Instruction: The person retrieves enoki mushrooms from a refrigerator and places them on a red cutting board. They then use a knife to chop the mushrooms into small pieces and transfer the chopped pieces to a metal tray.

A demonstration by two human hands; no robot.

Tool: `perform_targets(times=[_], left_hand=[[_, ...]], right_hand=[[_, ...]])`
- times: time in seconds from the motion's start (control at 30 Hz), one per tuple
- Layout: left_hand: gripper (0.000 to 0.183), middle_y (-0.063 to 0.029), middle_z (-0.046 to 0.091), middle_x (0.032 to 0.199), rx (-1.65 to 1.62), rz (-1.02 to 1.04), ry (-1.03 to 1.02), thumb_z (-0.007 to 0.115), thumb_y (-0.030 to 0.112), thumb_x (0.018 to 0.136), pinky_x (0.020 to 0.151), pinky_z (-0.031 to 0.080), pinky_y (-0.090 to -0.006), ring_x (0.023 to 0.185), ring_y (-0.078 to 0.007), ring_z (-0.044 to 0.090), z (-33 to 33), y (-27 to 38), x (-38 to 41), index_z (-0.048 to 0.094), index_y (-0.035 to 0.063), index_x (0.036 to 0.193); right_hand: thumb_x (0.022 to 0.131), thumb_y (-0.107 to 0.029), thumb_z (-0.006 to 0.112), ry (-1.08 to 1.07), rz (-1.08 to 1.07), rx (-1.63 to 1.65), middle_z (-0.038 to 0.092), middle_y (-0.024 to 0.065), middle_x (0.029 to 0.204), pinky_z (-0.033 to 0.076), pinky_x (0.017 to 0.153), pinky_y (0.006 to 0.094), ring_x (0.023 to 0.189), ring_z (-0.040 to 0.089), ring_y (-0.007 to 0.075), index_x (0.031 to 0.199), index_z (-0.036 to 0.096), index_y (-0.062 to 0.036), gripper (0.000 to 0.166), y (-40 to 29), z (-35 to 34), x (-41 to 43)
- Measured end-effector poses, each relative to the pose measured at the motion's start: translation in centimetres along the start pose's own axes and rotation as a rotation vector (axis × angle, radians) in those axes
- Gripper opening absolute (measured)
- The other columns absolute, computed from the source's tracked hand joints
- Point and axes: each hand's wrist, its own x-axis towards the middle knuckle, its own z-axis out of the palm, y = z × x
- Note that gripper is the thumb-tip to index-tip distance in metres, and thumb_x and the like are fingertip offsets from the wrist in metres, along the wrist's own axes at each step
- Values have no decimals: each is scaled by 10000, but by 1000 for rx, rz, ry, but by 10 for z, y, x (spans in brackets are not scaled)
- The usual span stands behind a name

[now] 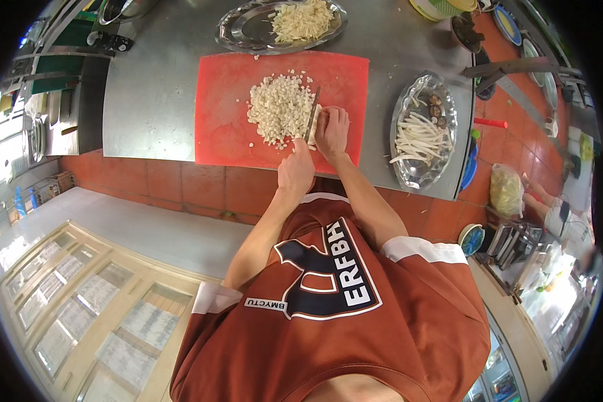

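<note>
My left hand (296,168) grips the handle of a kitchen knife (313,113), its blade pointing away from me. Just right of the blade, the curled fingers of my right hand (333,131) press on a small bunch of pale strips (317,120), mostly hidden by the hand. Both hands are over the near right part of a red cutting board (221,110). A heap of finely diced whitish food (280,108) lies left of the blade, with loose bits scattered around it. Whether it is mushroom or another vegetable, I cannot tell.
Beyond the board, an oval metal platter (241,31) holds pale shreds (304,21). Another (416,176) at right bears long white strips (422,138) and brown mushrooms (435,110). They stand on a steel table (151,105). A dark bottle (109,41) lies far left. Another person (563,216) is at far right.
</note>
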Motion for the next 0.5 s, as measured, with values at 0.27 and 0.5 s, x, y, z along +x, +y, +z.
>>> perform_targets(times=[0.27,0.5], left_hand=[[213,-310,650,693,54,-16,-113,451,212,1062,599,553,-581,698,-495,679,-16,2,-17,388,12,1027],[227,-300,662,710,24,-38,-66,457,216,1058,600,547,-587,703,-508,674,46,-22,-2,389,0,1054]], right_hand=[[939,-144,596,0,-50,-99,600,125,1053,427,852,472,1004,557,344,980,554,-58,104,5,7,0],[948,-163,579,-3,-78,-105,597,128,1049,426,862,482,1012,558,351,955,546,-60,108,-1,3,1]])
